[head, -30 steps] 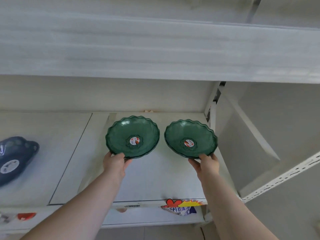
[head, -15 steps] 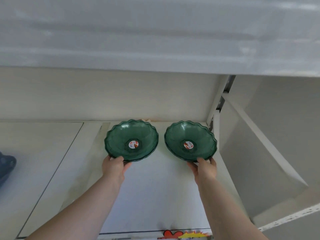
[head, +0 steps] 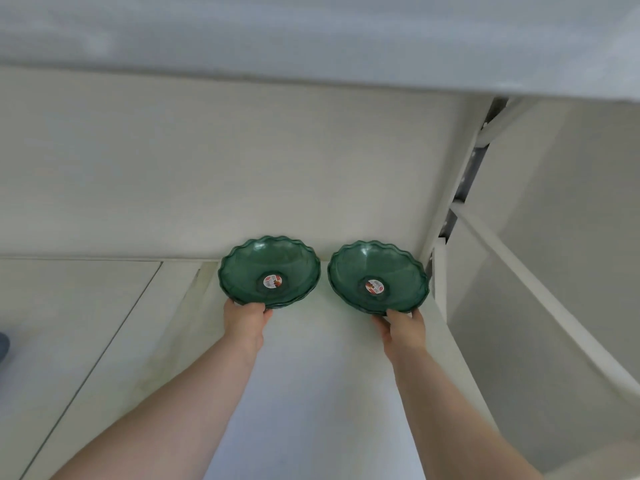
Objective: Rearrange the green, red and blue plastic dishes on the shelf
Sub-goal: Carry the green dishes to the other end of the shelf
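Two green scalloped plastic dishes stand side by side at the back of the white shelf (head: pixel 311 393), close to the rear wall. Each has a round red-and-white sticker in its middle. My left hand (head: pixel 246 319) grips the near rim of the left green dish (head: pixel 249 268), which looks like a small stack. My right hand (head: pixel 401 326) holds the near rim of the right green dish (head: pixel 398 268), which sits next to the shelf's right upright. No red dish is in view.
A sliver of a dark blue dish (head: pixel 3 344) shows at the far left edge. The shelf above (head: pixel 311 39) overhangs the top of the view. A white upright and side panel (head: pixel 450 216) bound the shelf on the right.
Both hands have pushed the two green dishes further back towards the rear wall. My view has moved in closer, so the blue dish has slid almost out of sight on the left.
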